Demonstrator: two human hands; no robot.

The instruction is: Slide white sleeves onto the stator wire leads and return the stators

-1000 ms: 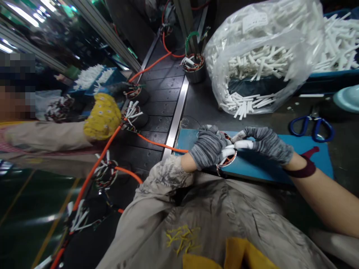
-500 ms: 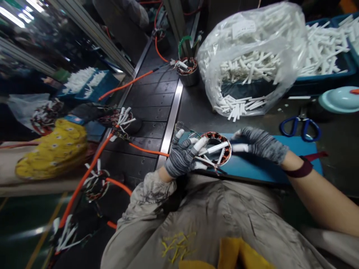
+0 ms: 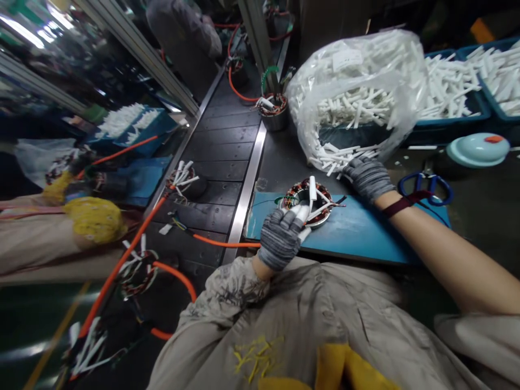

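A ring-shaped motor stator point(image 3: 323, 208) with copper windings lies on a blue mat point(image 3: 357, 233). White sleeve tubes point(image 3: 312, 188) stick out of it, and dark lead ends point right. My left hand point(image 3: 281, 235), in a grey glove with white fingertips, is closed on the stator's near left rim. At the mouth of a clear plastic bag point(image 3: 303, 103), my gloved right hand point(image 3: 369, 176) reaches down to the loose white tubes point(image 3: 331, 157). Its fingers are curled together, and what lies between the fingertips is hidden.
Blue bins point(image 3: 450, 125) of white tubes stand behind the bag. Blue-handled scissors point(image 3: 430, 187) and a light-blue lidded container point(image 3: 477, 150) lie right. Left runs a slatted conveyor point(image 3: 221, 141) with stators and orange cords point(image 3: 223, 244). Across it, a co-worker's yellow sleeve point(image 3: 95, 219) shows.
My right hand has moved from beside the stator up to the tubes at the bag. The stator now rests flatter on the mat, with my left hand at its near rim.
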